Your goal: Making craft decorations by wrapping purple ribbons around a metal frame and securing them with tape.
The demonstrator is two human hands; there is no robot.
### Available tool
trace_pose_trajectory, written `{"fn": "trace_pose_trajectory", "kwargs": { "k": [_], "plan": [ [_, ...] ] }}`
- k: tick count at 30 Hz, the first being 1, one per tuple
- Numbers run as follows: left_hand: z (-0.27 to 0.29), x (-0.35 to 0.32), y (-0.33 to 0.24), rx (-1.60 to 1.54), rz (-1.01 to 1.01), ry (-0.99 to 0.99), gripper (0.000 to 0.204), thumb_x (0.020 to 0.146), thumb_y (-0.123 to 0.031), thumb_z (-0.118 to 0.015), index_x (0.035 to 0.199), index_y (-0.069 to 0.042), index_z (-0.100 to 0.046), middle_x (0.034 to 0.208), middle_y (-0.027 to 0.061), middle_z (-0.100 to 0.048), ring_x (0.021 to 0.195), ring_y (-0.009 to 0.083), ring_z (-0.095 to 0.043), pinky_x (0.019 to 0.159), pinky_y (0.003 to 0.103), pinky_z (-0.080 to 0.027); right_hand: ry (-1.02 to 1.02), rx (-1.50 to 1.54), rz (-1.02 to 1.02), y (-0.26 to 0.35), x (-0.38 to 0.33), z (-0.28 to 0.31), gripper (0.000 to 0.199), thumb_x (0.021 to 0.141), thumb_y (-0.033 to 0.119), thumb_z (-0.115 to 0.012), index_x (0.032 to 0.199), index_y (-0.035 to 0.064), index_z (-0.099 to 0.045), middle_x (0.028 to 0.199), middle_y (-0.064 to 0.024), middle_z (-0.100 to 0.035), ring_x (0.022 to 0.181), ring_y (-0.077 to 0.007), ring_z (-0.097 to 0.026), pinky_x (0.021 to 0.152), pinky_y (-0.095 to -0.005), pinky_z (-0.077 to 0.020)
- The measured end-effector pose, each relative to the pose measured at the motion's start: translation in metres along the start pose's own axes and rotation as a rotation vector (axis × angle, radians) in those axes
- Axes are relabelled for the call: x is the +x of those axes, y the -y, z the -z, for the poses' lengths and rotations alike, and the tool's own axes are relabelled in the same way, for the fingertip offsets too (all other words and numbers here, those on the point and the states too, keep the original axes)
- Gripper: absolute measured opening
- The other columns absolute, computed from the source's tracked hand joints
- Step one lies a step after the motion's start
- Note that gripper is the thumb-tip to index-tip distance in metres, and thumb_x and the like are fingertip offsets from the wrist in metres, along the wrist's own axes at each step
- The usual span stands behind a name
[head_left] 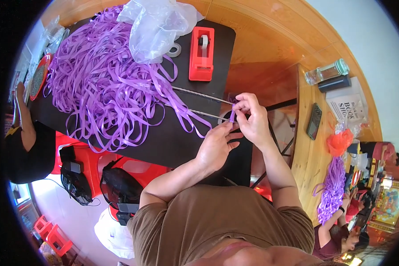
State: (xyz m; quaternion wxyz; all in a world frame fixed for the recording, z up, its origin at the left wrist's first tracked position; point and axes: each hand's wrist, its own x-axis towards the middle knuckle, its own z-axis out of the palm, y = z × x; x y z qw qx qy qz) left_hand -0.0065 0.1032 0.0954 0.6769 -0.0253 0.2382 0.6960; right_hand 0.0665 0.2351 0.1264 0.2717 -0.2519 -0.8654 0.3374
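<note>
Two thin metal rods [203, 95] stick out past the right edge of the black table, side by side with a gap between them. A short length of purple ribbon [232, 114] spans their free ends. My left hand [215, 148] pinches this ribbon at its near end, by the nearer rod. At the farther rod, the thumb and fingers of my right hand [252, 120] close on the ribbon's other end. A big tangled heap of purple ribbon [102, 75] covers much of the table, and loose strands trail from it toward the rods.
Beyond the heap are a crumpled clear plastic bag [157, 26], a tape roll [174, 50] and a red tape dispenser [201, 55]. A wooden table [303, 164] on my right bears a phone [314, 121], bottles and more ribbon [332, 190]. Red chairs [86, 162] and another person [29, 150] are at left.
</note>
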Motion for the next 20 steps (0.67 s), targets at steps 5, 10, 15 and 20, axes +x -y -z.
{"fn": "trace_pose_trajectory", "kwargs": {
  "k": [5,10,15,20],
  "plan": [
    [-0.004,-0.002,-0.002,0.009,-0.006,-0.009,0.025,0.092,-0.032,-0.05,0.109,-0.013,-0.054,0.111,0.0026,-0.058,0.104,0.0187,-0.053,0.087,0.035,-0.037,-0.014,-0.036,0.018,0.001,-0.008,0.004,0.037,0.072,-0.008,-0.06,0.106,0.0045,-0.051,0.078,-0.0102,-0.065,0.069,-0.0236,-0.066,0.06,-0.0317,-0.0508],
    [-0.003,-0.003,-0.002,0.014,-0.021,0.004,0.024,0.092,-0.031,-0.051,0.108,-0.013,-0.054,0.11,0.0021,-0.058,0.103,0.018,-0.053,0.086,0.035,-0.037,-0.067,-0.027,0.011,0.002,-0.01,0.003,0.039,0.071,-0.005,-0.064,0.106,0.0054,-0.052,0.075,-0.0086,-0.064,0.065,-0.0225,-0.064,0.058,-0.0314,-0.0497],
    [-0.001,0.0,-0.001,-0.017,-0.004,0.001,0.02,0.091,-0.027,-0.053,0.106,-0.013,-0.054,0.109,0.0011,-0.057,0.099,0.0159,-0.051,0.086,0.034,-0.038,-0.09,-0.116,0.038,0.004,-0.01,-0.001,0.039,0.072,-0.003,-0.065,0.107,0.0046,-0.051,0.072,-0.008,-0.063,0.061,-0.02,-0.062,0.056,-0.0294,-0.0486],
    [0.0,0.0,-0.001,-0.018,-0.006,0.002,0.025,0.091,-0.027,-0.053,0.112,-0.014,-0.055,0.11,0.001,-0.057,0.1,0.0162,-0.051,0.087,0.035,-0.037,-0.015,-0.239,-0.089,0.008,-0.004,-0.008,0.04,0.075,0.003,-0.069,0.11,0.0053,-0.049,0.071,-0.0089,-0.064,0.059,-0.0182,-0.062,0.055,-0.0259,-0.0488]
  ]
}}
